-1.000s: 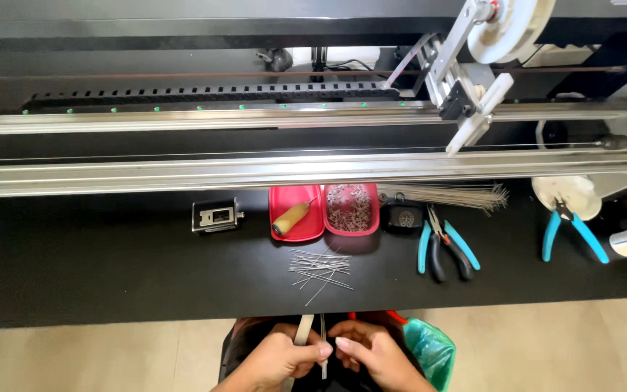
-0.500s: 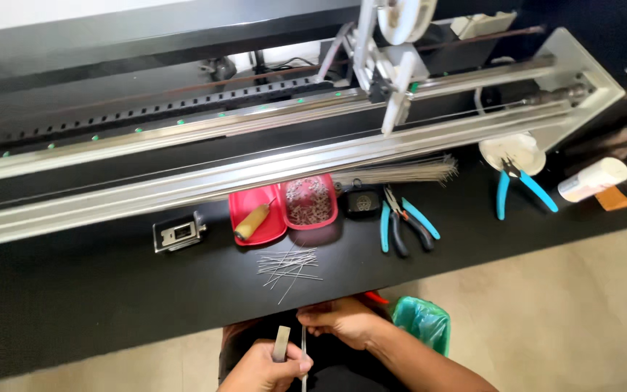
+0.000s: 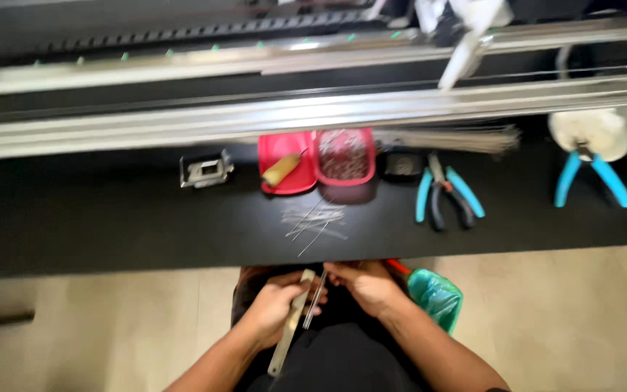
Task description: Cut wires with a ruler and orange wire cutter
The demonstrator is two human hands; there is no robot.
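Observation:
My left hand (image 3: 273,308) grips a flat pale strip tool (image 3: 292,323) that slants down toward my lap. My right hand (image 3: 364,285) pinches the top of a few thin metal needles (image 3: 316,299) held upright between the two hands, right beside the strip. Both hands are below the front edge of the black worktable (image 3: 110,232). A loose pile of thin metal needles (image 3: 315,220) lies on the table just beyond my hands.
Behind the pile stand a red tray with a yellow-handled tool (image 3: 284,169) and a red tray of small parts (image 3: 345,154). Blue-handled pliers (image 3: 444,194), more blue pliers (image 3: 589,174), a metal bracket (image 3: 206,169), a needle bundle (image 3: 451,138) and long metal rails (image 3: 313,109) lie farther off. A green bag (image 3: 435,294) sits by my right knee.
The camera swung back and closer. My right hand came down from the table edge to meet my left hand, and the needles now stand between them beside the strip.

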